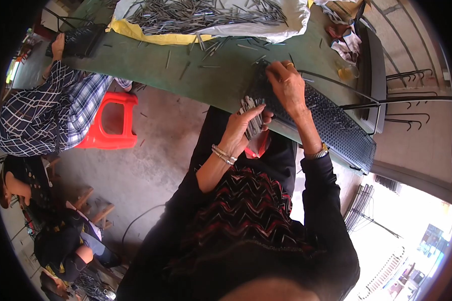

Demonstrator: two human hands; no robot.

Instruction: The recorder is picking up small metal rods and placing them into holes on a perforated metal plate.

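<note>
My left hand point(235, 129), at the table's near edge, is wrapped round a bundle of slim grey metal pieces point(251, 116) whose ends fan out past the fingers. Beyond it and to the right, my right hand point(289, 86) hovers over the far left end of a long black rack point(339, 125) full of small holes. The fingers are bent together in a pinch, and whatever is between them is hidden. A few thin pieces stand in the rack, which slants from beneath my right hand toward the lower right.
A pile of slim metal pieces point(196, 17) lies on a white and yellow sack point(160, 38) at the back of the green table point(155, 62). Loose pieces lie around it. A metal rod frame point(376, 104) crosses at right. Left, another person point(40, 110) works beside a red stool point(128, 123).
</note>
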